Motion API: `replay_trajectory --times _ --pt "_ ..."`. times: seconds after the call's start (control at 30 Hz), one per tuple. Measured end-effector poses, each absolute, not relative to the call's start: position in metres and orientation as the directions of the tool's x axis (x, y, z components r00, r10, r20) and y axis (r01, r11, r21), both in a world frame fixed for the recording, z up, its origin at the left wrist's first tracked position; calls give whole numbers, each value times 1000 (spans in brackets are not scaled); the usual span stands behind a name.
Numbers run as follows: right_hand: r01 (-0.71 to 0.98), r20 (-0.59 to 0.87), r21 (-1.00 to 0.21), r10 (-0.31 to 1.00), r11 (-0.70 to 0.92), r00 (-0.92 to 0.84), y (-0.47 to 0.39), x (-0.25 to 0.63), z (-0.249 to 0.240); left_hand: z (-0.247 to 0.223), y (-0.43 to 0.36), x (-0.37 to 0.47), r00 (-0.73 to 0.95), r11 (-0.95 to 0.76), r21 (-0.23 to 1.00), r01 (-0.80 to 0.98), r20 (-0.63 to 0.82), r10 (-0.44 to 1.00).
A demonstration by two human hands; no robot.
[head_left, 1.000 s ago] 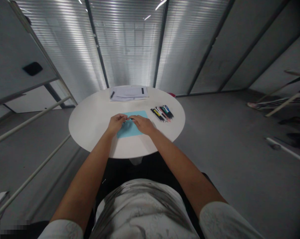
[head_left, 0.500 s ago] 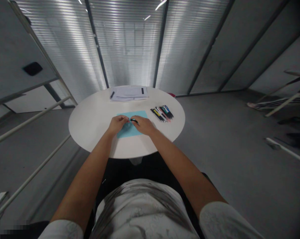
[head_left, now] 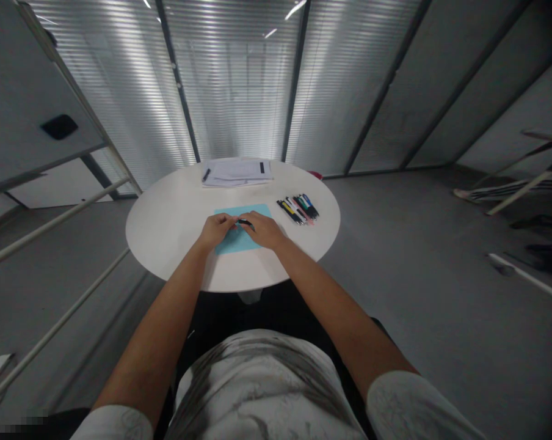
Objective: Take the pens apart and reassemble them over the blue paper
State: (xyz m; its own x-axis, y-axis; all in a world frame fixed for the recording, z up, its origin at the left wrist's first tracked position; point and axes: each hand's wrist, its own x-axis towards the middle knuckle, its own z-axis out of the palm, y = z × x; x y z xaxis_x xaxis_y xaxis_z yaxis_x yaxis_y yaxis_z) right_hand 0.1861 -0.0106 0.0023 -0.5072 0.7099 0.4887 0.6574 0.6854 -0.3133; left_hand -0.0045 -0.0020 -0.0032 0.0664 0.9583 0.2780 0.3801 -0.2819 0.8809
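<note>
Both my hands meet above a light blue sheet (head_left: 236, 245) on the round white table (head_left: 166, 214). My right hand (head_left: 265, 230) is closed on a dark pen (head_left: 245, 222), which lies roughly level between thumb and fingers. From the other side my left hand (head_left: 215, 231) pinches at the pen's left end, fingertips pressed together. The fingers cover most of the pen, so its tip and details are too small to make out. Right of the sheet lies a row of several pens (head_left: 298, 209) in black, yellow, white, red, green and blue.
A stack of white papers (head_left: 237, 172) with small dark items on it lies at the table's far edge. White metal rails (head_left: 60, 214) of a board stand run along the left. Blinds (head_left: 239, 85) hang behind the table, and a chair-like frame (head_left: 527, 177) stands at right.
My hands have drawn slightly closer together at the pen, and the small gap between their fingertips has narrowed. The sheet, papers and row of pens stay where they were.
</note>
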Motion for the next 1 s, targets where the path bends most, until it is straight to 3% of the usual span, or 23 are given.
replay_trajectory --times 0.17,0.43,0.77,1.0 --pt "621 497 -372 713 690 -495 -5 186 -4 -6 0 -4 91 -290 878 381 277 957" --pt "627 499 -371 716 685 -487 -4 186 -4 -3 -2 -3 56 -271 929 251 266 962" --pt "639 476 -377 732 671 -487 -7 186 -1 -3 -3 -1 91 -278 935 221 264 960" --pt "662 457 -375 751 649 -477 -8 186 1 -5 0 -6 57 -300 894 334 299 953"
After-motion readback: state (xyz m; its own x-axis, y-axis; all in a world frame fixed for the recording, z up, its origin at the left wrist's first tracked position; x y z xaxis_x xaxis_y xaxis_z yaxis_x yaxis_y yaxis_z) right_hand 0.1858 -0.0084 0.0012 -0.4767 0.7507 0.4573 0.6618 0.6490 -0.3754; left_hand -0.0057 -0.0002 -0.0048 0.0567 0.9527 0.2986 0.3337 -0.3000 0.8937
